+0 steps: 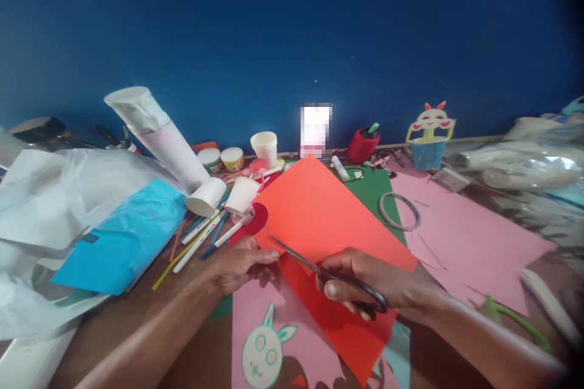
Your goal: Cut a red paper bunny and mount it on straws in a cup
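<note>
A large orange-red paper sheet (314,206) is held at its left edge by my left hand (249,264), thumb and fingers pinched on it. My right hand (353,282) grips black-handled scissors (296,255), whose blades point left across the sheet toward my left fingers. The tips of the blades lie close to the pinched edge. Below the sheet is pink paper (255,310) carrying a cut-out rabbit face (261,355) with green outlines. The lower part of the orange-red sheet hangs past my right hand toward the front.
White paper cups (206,196), markers (198,246) and a blue paper packet (121,243) lie to the left. A tape ring (399,211) rests on pink paper at right. Behind stand a red pen holder (363,144) and a rabbit-decorated blue cup (427,153), before a blue wall (228,30).
</note>
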Demonstrator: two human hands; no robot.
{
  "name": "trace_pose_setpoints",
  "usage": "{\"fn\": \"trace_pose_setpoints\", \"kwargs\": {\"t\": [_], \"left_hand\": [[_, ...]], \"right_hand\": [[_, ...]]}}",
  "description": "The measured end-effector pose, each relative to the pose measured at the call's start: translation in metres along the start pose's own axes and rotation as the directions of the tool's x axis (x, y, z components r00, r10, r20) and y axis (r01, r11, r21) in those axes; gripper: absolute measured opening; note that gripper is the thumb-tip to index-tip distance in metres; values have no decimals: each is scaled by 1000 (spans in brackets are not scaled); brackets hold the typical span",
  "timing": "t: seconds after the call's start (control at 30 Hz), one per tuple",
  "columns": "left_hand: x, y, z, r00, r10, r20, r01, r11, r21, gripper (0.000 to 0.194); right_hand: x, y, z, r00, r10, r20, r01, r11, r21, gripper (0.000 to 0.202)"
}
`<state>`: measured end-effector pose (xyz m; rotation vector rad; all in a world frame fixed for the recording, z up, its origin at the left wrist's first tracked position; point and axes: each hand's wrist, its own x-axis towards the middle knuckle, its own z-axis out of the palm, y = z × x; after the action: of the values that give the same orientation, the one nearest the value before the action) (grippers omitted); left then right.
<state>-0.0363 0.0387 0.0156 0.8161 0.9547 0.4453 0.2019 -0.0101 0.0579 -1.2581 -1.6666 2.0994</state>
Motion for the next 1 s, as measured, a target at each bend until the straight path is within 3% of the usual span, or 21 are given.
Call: {"fn": "trace_pose_setpoints", "kwargs": {"t": [0.67,1.0], "left_hand": [[-3,4,7,1000,2,-3,-2,1000,-18,22],[-3,3,7,999,31,-26,-32,999,-36,19]], "right_hand": [[2,7,-3,997,51,-49,-51,999,-6,39],[3,7,0,998,4,-67,-1,999,38,38]]}}
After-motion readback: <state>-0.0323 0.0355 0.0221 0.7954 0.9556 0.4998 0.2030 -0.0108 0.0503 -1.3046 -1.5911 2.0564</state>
